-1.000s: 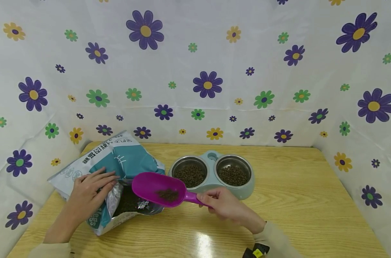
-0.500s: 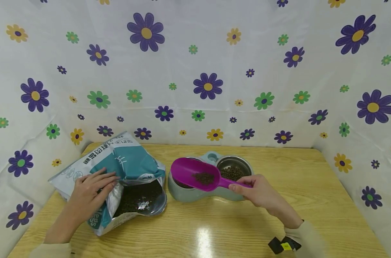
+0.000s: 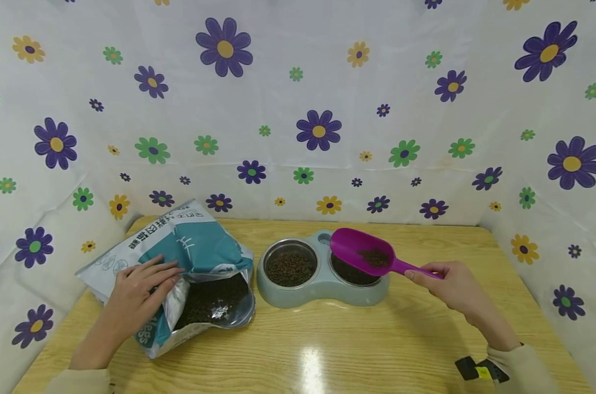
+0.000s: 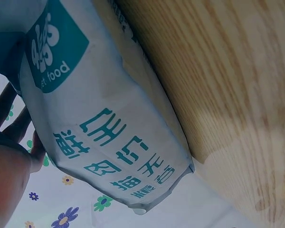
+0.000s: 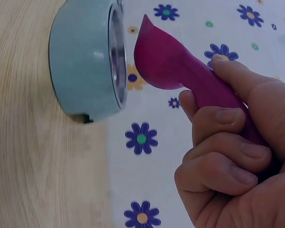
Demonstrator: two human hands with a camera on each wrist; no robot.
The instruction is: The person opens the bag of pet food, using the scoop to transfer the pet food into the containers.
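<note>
My right hand (image 3: 455,287) grips the handle of a magenta scoop (image 3: 352,246), with thumb and curled fingers round it in the right wrist view. A small heap of brown kibble (image 3: 375,256) lies in the scoop, which hangs above the right bowl of a pale blue-green double feeder (image 3: 322,293) and hides much of that bowl. The left steel bowl (image 3: 290,247) holds kibble. My left hand (image 3: 139,293) rests on the white and teal pet food bag (image 3: 204,243), its fingers fairly straight beside the opening. Dark kibble (image 3: 214,298) shows inside the bag.
The wooden table (image 3: 455,251) extends right of the feeder. A white flower-patterned cloth (image 3: 258,98) stands round its back and sides. The bag lies close to the feeder's left side. A black band with a yellow piece (image 3: 482,372) is at my right wrist.
My right hand has carried the scoop with kibble rightward, from above the bag's opening, over the left bowl, to above the right bowl. My left hand has stayed on the bag.
</note>
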